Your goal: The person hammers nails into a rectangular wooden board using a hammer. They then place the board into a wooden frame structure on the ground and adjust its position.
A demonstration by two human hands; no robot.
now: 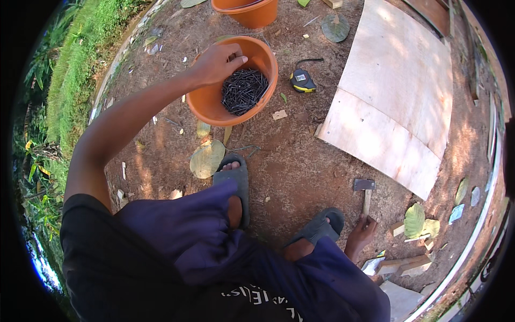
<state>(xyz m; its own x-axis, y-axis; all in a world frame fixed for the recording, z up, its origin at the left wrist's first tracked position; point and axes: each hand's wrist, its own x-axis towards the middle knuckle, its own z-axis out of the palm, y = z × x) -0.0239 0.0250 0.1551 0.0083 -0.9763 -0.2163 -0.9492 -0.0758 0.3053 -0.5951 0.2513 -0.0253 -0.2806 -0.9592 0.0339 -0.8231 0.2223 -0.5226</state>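
Over the back left of an orange plastic bucket [198, 110], my left hand [217, 63] is closed, fingers curled and thumb pressed in. Whatever it holds, if anything, is hidden. Dark nails [244, 92] lie heaped in the bottom of this bucket, below and right of the hand. Low on the right, beside my right foot, my right hand [362, 232] is closed round the wooden handle of a hammer [365, 185]. Its dark metal head points away from me, close to the ground.
Light plywood [397, 80] lies at the right. A black and yellow tape measure [302, 80] rests between it and the bucket. Another orange bucket [252, 15] stands behind. Wood offcuts [405, 265] and dry leaves [207, 159] are scattered on the dirt; grass [80, 70] borders the left.
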